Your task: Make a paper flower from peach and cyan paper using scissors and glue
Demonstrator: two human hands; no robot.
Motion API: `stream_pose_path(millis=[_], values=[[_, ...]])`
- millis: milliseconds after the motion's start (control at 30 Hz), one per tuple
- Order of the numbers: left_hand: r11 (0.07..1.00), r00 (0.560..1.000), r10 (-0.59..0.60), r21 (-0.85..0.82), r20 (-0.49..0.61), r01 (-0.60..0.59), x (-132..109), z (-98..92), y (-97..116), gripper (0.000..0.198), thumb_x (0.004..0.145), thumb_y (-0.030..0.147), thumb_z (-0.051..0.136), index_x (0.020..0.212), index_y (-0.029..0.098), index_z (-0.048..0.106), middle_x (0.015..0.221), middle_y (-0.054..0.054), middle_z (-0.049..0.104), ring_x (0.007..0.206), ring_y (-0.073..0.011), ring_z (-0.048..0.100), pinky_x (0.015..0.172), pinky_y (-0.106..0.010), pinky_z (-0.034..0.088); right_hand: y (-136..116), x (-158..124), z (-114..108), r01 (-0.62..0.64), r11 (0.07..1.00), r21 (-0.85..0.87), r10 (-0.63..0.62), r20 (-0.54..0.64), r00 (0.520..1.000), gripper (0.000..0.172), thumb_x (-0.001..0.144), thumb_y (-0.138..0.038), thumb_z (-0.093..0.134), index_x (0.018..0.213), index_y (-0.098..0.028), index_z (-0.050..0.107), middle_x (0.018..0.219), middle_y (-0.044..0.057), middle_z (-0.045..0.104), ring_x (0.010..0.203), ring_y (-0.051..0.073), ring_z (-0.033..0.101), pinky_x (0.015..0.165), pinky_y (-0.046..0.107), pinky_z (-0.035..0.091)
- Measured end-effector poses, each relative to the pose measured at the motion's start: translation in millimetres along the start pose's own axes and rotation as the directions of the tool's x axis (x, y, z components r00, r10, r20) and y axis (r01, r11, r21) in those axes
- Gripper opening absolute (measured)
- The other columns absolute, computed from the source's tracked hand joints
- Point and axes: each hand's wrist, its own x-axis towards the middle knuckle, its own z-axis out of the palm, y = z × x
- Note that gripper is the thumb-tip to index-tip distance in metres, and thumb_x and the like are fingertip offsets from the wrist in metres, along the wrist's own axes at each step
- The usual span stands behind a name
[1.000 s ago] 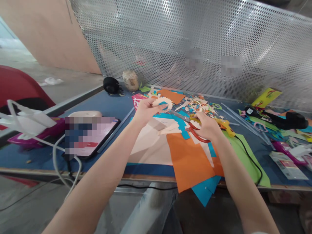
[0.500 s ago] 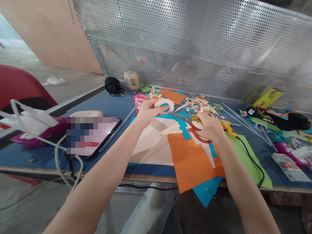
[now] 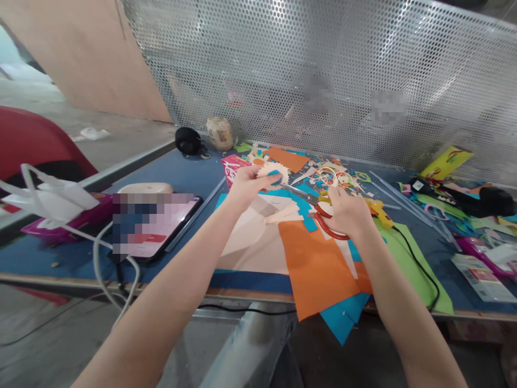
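Observation:
Pinched in my left hand (image 3: 247, 186) is a round cream paper cutout (image 3: 283, 171) with a fringed edge and a blue piece in its middle. My right hand (image 3: 349, 210) is closed round the red handles of a pair of scissors (image 3: 311, 200). The blades point left toward the cutout, their tips close to its lower edge; whether they touch it I cannot tell. Under both hands lie cream paper sheets (image 3: 258, 253), an orange sheet (image 3: 319, 269) and blue paper (image 3: 343, 318) hanging over the table edge.
A yellow glue gun (image 3: 379, 213) with a black cord lies beside my right hand on a green sheet (image 3: 420, 269). Paper scraps (image 3: 335, 175) are heaped behind. On the left are a phone (image 3: 161, 231) and a white cable (image 3: 97, 258). A perforated metal panel (image 3: 283, 70) stands at the back.
The scissor blades look slightly more closed, and the fingers of my right hand have tightened on the handles. My left hand and the cutout have hardly moved.

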Motion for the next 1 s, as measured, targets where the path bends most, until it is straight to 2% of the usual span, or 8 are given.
stream_pose_path(millis=[467,633,700,800,867,1000], values=[[0.997,0.999,-0.044,-0.061,0.005,0.044,1.3,-0.9,-2.4,0.03,0.045,0.031,0.079,0.061,0.012,0.063,0.051,0.002,0.056,0.046,-0.0068,0.05,0.043,-0.018,0.035,0.8,1.5,-0.8,-0.016,1.0,0.008,0.016,0.034,0.999,0.054,0.078,-0.061,0.034,0.095,-0.013,0.052,0.092,0.014,0.06,0.068,0.022,0.057,0.048,0.028,0.021],[0.981,0.991,-0.111,-0.171,-0.079,0.096,3.4,-0.3,0.0,0.036,0.041,0.033,0.08,0.064,0.013,0.061,0.055,0.001,0.059,0.046,-0.0077,0.051,0.042,-0.019,0.039,3.3,3.1,1.3,-0.045,0.985,0.169,0.047,-0.007,0.999,0.047,0.076,-0.059,0.04,0.09,-0.015,0.052,0.091,0.013,0.061,0.071,0.023,0.056,0.05,0.027,0.025],[0.97,0.985,-0.133,-0.217,-0.112,0.107,5.1,-1.4,-0.4,0.04,0.04,0.033,0.08,0.07,0.014,0.062,0.061,0.0,0.061,0.047,-0.0083,0.053,0.041,-0.019,0.04,3.9,4.1,1.5,-0.089,0.949,0.302,0.099,-0.018,0.995,0.041,0.075,-0.058,0.042,0.081,-0.018,0.049,0.082,0.009,0.061,0.068,0.021,0.055,0.051,0.026,0.027],[0.972,0.986,-0.135,-0.209,-0.099,0.112,7.4,-3.1,-3.8,0.042,0.042,0.035,0.08,0.074,0.014,0.063,0.065,0.0,0.063,0.05,-0.0084,0.055,0.041,-0.018,0.041,3.7,5.1,1.9,-0.165,0.87,0.465,0.173,0.024,0.985,0.036,0.074,-0.056,0.044,0.069,-0.021,0.042,0.068,0.003,0.056,0.058,0.016,0.05,0.051,0.024,0.029],[0.976,0.989,-0.128,-0.188,-0.078,0.112,8.0,-3.2,-6.6,0.041,0.045,0.037,0.08,0.074,0.013,0.063,0.064,-0.001,0.063,0.05,-0.0084,0.055,0.042,-0.018,0.042,2.8,4.8,2.4,-0.175,0.857,0.485,0.184,0.029,0.982,0.035,0.073,-0.056,0.046,0.069,-0.021,0.041,0.068,0.002,0.055,0.057,0.015,0.049,0.051,0.024,0.029],[0.991,0.993,-0.084,-0.115,-0.079,0.074,6.8,-1.3,-8.5,0.039,0.048,0.038,0.078,0.071,0.012,0.061,0.061,0.0,0.061,0.05,-0.008,0.055,0.043,-0.018,0.04,0.6,2.5,1.8,-0.124,0.903,0.411,0.136,-0.001,0.991,0.039,0.07,-0.056,0.05,0.083,-0.02,0.046,0.085,0.006,0.06,0.07,0.02,0.056,0.054,0.025,0.032]])
